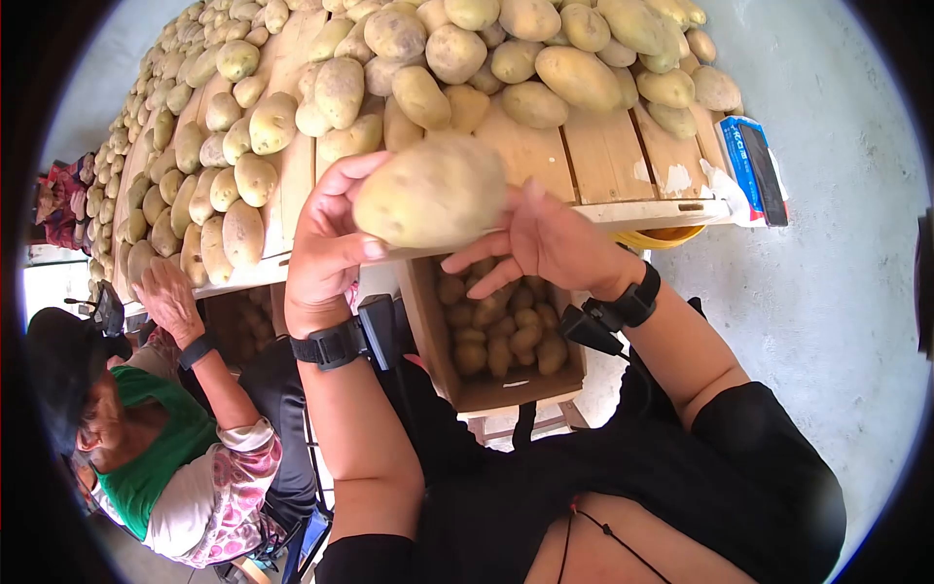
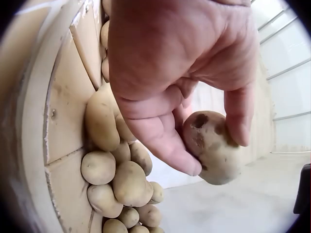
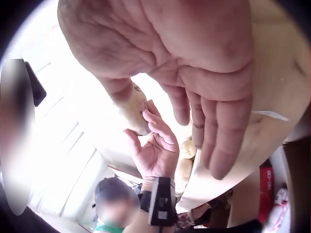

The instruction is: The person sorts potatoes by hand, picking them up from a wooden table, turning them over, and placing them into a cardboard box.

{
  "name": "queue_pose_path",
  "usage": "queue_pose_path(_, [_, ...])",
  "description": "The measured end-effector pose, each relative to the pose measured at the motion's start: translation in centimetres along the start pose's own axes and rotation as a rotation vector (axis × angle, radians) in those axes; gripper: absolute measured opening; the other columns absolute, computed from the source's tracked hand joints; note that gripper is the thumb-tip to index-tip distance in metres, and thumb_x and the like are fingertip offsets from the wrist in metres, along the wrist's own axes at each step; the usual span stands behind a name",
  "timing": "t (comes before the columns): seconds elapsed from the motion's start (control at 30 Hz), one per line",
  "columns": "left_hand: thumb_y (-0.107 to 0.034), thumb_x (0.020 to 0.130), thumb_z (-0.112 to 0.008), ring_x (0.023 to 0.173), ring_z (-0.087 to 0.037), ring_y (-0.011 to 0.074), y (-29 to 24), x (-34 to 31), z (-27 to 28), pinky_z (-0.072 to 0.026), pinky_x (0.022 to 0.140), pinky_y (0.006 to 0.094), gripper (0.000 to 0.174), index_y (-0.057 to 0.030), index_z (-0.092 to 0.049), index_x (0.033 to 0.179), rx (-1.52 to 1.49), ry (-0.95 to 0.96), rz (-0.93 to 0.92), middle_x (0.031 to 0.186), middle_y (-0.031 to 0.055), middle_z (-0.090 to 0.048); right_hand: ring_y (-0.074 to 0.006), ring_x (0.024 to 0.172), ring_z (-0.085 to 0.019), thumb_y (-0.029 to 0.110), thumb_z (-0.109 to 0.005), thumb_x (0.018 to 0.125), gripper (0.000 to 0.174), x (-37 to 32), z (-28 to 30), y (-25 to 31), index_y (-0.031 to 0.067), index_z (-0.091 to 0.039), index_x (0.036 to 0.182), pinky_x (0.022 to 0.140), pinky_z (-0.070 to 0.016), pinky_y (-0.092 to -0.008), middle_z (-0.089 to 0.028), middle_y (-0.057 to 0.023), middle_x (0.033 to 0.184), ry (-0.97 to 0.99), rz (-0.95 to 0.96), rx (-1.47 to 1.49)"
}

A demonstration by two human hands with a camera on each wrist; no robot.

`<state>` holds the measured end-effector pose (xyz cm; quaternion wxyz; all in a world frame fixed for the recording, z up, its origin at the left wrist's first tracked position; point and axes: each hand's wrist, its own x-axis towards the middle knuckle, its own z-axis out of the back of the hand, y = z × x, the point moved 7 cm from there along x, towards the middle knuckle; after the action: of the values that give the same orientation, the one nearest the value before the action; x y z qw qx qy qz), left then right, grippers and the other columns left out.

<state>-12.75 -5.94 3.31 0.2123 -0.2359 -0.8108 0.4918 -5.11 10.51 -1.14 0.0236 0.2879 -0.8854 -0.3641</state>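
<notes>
A large pale-yellow potato [image 1: 428,192] is held up in front of the table edge, a little blurred in the head view. My left hand [image 1: 331,234] grips its left end between thumb and fingers. In the left wrist view the potato [image 2: 219,158] shows dark brown blemishes near the fingertips. My right hand [image 1: 559,238] is at the potato's right end, palm turned up and fingers loosely extended. From the right wrist view, the right hand [image 3: 175,58] has fairly straight fingers, and its thumb overlaps the top of the potato [image 3: 132,116].
Many potatoes [image 1: 452,54] cover the slatted wooden table [image 1: 530,156]. Below its edge stands a cardboard box [image 1: 428,336] containing smaller potatoes. A blue box [image 1: 744,165] with a dark phone-like object sits at the right corner. Another person's hand [image 1: 167,300] reaches the potatoes at left.
</notes>
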Motion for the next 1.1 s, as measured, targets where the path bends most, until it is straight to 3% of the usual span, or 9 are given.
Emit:
queue_pose_path(0.1, [-0.010, 0.078, -0.081, 0.101, -0.069, 0.0185, 2.5, -0.4, -0.9, -0.0550, 0.089, 0.0308, 0.055, 0.0018, -0.057, 0.126, 0.043, 0.082, 0.301, 0.116, 0.0124, -0.069, -0.0242, 0.113, -0.063, 0.043, -0.047, 0.104, 0.054, -0.8, -1.4, 1.4, 0.0017, -0.045, 0.140, 0.090, -0.0582, -0.0456, -0.058, -0.0130, 0.122, 0.064, 0.024, 0.043])
queue_pose_path(0.13, [-0.008, 0.084, -0.076, 0.096, -0.070, 0.0172, 2.7, -0.4, -1.1, -0.0556, 0.085, 0.0299, 0.043, 0.0020, -0.060, 0.123, 0.068, 0.142, 0.277, 0.114, 0.0127, -0.071, -0.0202, 0.111, -0.062, 0.038, -0.054, 0.102, 0.050, -1.0, -0.7, 0.6, 0.0004, -0.050, 0.135, 0.084, -0.0594, -0.0394, -0.061, -0.0107, 0.119, 0.011, -0.016, -0.178])
queue_pose_path(0.23, [-0.010, 0.089, -0.071, 0.094, -0.070, 0.0175, 1.9, -0.3, 0.7, -0.0558, 0.083, 0.0292, 0.039, 0.0024, -0.059, 0.124, 0.199, -0.036, 0.379, 0.114, 0.0135, -0.071, -0.0211, 0.112, -0.061, 0.034, -0.060, 0.099, 0.055, -1.0, 0.1, -1.0, 0.0024, -0.047, 0.141, 0.083, -0.0598, -0.0391, -0.058, -0.0140, 0.126, -0.001, -0.097, -0.253])
queue_pose_path(0.33, [-0.016, 0.098, -0.061, 0.094, -0.070, 0.0178, 0.7, -0.2, 2.7, -0.0551, 0.086, 0.0294, 0.035, 0.0011, -0.057, 0.128, 0.291, -0.308, 0.187, 0.114, 0.0140, -0.070, -0.0183, 0.109, -0.060, 0.030, -0.063, 0.098, 0.049, -1.2, -0.2, -1.2, 0.0021, -0.052, 0.136, 0.090, -0.0540, -0.0334, -0.060, -0.0107, 0.125, -0.019, -0.222, -0.444])
queue_pose_path(0.5, [-0.012, 0.101, -0.055, 0.112, -0.064, 0.0215, -0.2, -0.7, 6.4, -0.0514, 0.096, 0.0329, 0.031, -0.0001, -0.057, 0.129, 0.279, -0.607, -0.033, 0.124, 0.0138, -0.065, -0.0205, 0.104, -0.061, 0.038, -0.063, 0.096, 0.051, -0.5, 1.5, -3.0, 0.0054, -0.054, 0.134, 0.085, -0.0548, -0.0331, -0.062, -0.0127, 0.120, 0.048, -0.112, -0.947])
queue_pose_path(0.63, [-0.009, 0.100, -0.053, 0.124, -0.056, 0.0230, -0.7, -0.8, 7.2, -0.0464, 0.104, 0.0376, 0.033, 0.0003, -0.054, 0.132, 0.321, -0.680, -0.104, 0.133, 0.0122, -0.059, -0.0220, 0.108, -0.061, 0.039, -0.062, 0.095, 0.054, -1.1, 1.4, -4.6, 0.0065, -0.053, 0.136, 0.094, -0.0505, -0.0353, -0.063, -0.0131, 0.121, -0.004, -0.281, -0.916])
queue_pose_path(0.8, [-0.008, 0.096, -0.057, 0.133, -0.046, 0.0228, -0.8, -0.6, 7.2, -0.0372, 0.111, 0.0379, 0.041, 0.0021, -0.051, 0.136, 0.515, -0.650, -0.147, 0.139, 0.0129, -0.052, -0.0363, 0.113, -0.063, 0.040, -0.057, 0.097, 0.060, -1.0, -0.3, -4.6, -0.0027, -0.050, 0.138, 0.097, -0.0487, -0.0415, -0.061, -0.0227, 0.130, 0.215, -0.206, -1.184])
queue_pose_path(0.87, [-0.008, 0.093, -0.062, 0.137, -0.042, 0.0236, -1.1, -0.4, 6.6, -0.0314, 0.114, 0.0375, 0.048, 0.0026, -0.049, 0.138, 0.616, -0.646, -0.164, 0.141, 0.0142, -0.051, -0.0355, 0.113, -0.063, 0.039, -0.058, 0.097, 0.058, -0.8, -0.8, -4.2, -0.0029, -0.052, 0.137, 0.097, -0.0488, -0.0411, -0.062, -0.0225, 0.128, 0.214, -0.231, -1.119])
queue_pose_path(1.1, [-0.008, 0.089, -0.067, 0.138, -0.042, 0.0293, 0.4, 0.7, 6.1, -0.0335, 0.116, 0.0403, 0.064, 0.0064, -0.039, 0.144, 0.927, -0.707, -0.117, 0.147, 0.0226, -0.043, -0.0336, 0.116, -0.062, 0.036, -0.056, 0.099, 0.054, -0.5, -1.0, -3.7, -0.0011, -0.051, 0.138, 0.099, -0.0484, -0.0401, -0.061, -0.0211, 0.131, 0.205, -0.216, -1.148])
